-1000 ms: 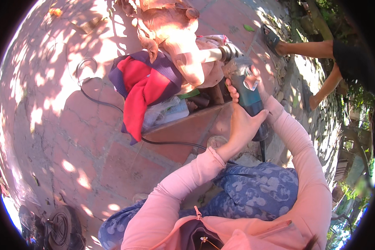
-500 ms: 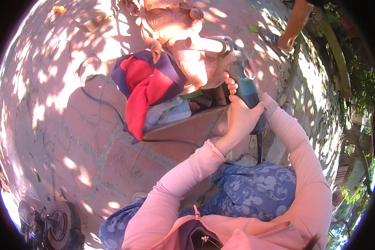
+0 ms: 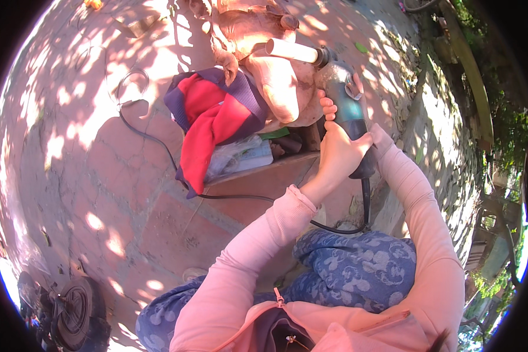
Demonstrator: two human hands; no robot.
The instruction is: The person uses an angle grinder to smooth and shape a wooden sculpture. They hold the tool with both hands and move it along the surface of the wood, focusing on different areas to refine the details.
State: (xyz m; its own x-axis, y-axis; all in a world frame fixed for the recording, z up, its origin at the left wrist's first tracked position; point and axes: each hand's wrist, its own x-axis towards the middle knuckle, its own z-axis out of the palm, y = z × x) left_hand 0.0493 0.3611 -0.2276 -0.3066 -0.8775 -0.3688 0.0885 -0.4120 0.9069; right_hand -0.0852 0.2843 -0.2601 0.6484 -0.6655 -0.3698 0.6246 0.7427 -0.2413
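Note:
I hold a teal-and-black angle grinder (image 3: 351, 111) with a pale cylindrical drum (image 3: 293, 51) fitted to its head. My left hand (image 3: 339, 149) is closed around its rear handle. Wrapped round the body from the right, my right hand (image 3: 328, 107) shows its fingertips on the left side, while the palm is hidden. The drum lies across a reddish-brown carved wooden piece (image 3: 255, 32); whether it touches the wood I cannot tell. Below the carving, a red and purple cloth (image 3: 214, 117) drapes over a wooden box (image 3: 264, 168) that holds a clear plastic bag (image 3: 233, 157).
A black cord (image 3: 234, 197) runs from the grinder's rear across the paved floor (image 3: 117, 176) and coils at upper left. A black wheel (image 3: 78, 314) stands at lower left. My knee in blue patterned trousers (image 3: 358, 267) is below the grinder. Plants (image 3: 504, 88) line the right edge.
The drum has shifted slightly right and up, still over the carving. A leg and sandalled foot at upper right have left the view. More of the cord's loop shows beneath the grinder.

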